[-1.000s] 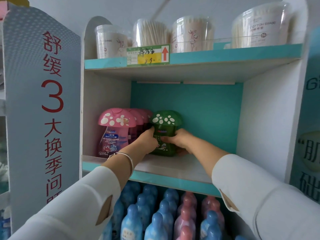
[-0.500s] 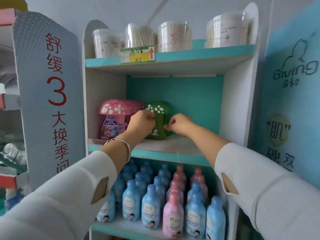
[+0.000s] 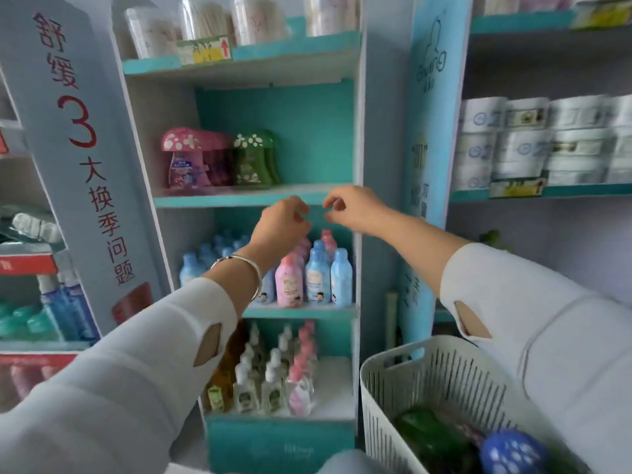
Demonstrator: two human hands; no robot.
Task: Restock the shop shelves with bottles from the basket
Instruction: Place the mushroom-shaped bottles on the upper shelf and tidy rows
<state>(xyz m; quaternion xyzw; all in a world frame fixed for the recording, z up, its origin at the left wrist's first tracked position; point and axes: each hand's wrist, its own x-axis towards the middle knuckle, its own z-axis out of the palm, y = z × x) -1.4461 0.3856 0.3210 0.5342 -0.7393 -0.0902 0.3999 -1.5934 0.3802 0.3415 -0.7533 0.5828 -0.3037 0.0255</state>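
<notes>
Drawing back from the green bottle [image 3: 251,159], leaving it standing on the shelf [image 3: 239,201]. Holding left hand [image 3: 284,220] and right hand [image 3: 355,208] near each other just below it, loosely curled, gripping nothing. Likely turning next toward the basket [image 3: 386,364], well below-right of it, for a spare bottle [image 3: 431,436].

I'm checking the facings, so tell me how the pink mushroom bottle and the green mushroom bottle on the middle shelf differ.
The pink mushroom bottle has a pink cap and body; the green mushroom bottle is dark green throughout. The pink one stands at the left end of the middle shelf; the green one stands to its right, next to the bare stretch of shelf. Both stand upright with white-spotted mushroom caps.
</notes>
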